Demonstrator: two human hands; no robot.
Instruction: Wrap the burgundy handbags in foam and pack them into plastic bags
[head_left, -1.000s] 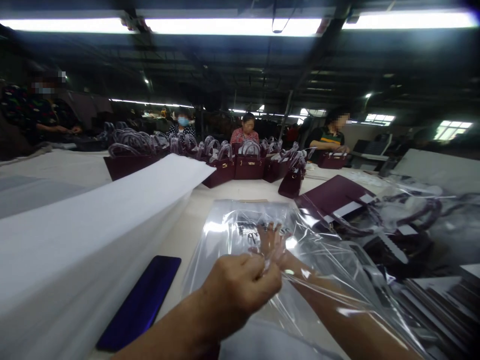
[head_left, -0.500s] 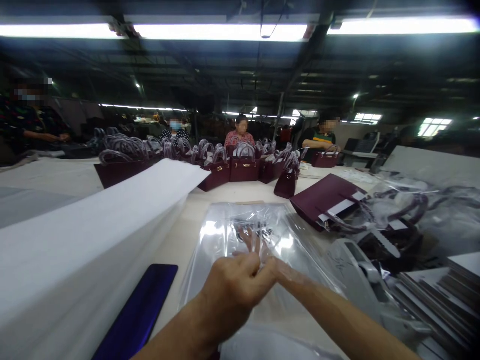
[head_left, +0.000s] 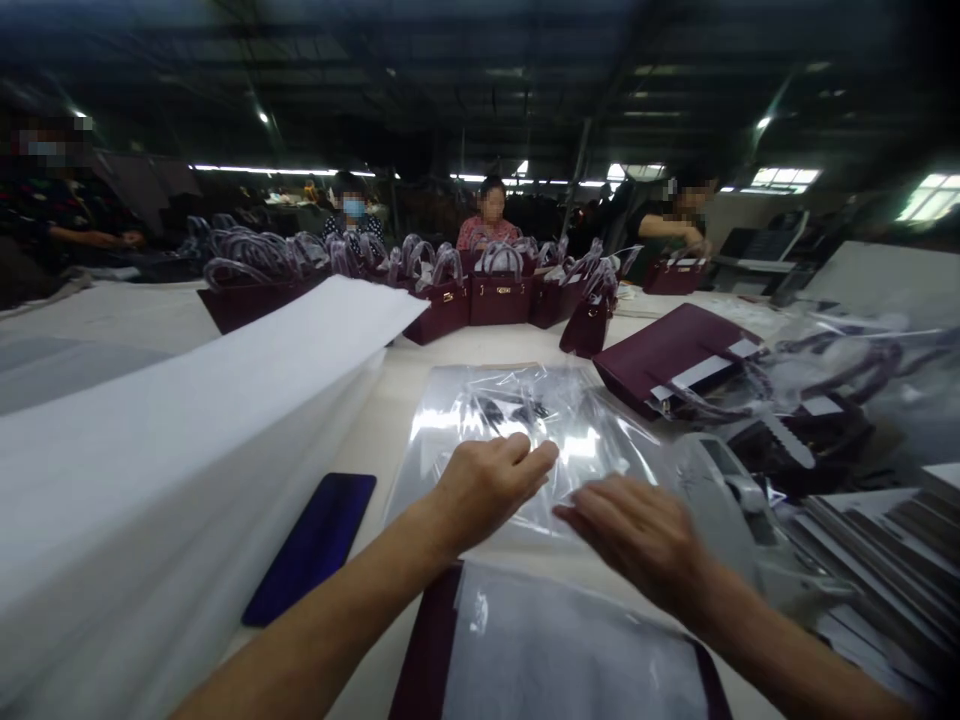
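A clear plastic bag (head_left: 465, 425) with dark print lies flat on the table, glossy and wrinkled. My left hand (head_left: 491, 485) is closed in a pinch on the upper film of this bag. My right hand (head_left: 637, 530), slightly blurred, is over the near right part of the bag, fingers stretched forward and thumb just below them; nothing shows in it. Closer to me lies a dark maroon handbag panel (head_left: 424, 650), mostly covered by a greyish translucent sheet (head_left: 577, 650); its near end is cut off by the frame.
White sheeting (head_left: 187, 400) rises on the left beside a dark blue phone-like slab (head_left: 311, 550). Maroon handbags (head_left: 501, 300) with wrapped handles line the back. On the right are another maroon handbag (head_left: 675, 355), a grey tape-dispenser-like device (head_left: 724, 500) and stacked boards (head_left: 870, 560). Co-workers sit beyond.
My right hand has come out of the plastic bag and moved right, apart from my left hand. My view has tilted down, showing more of the maroon panel and its sheet.
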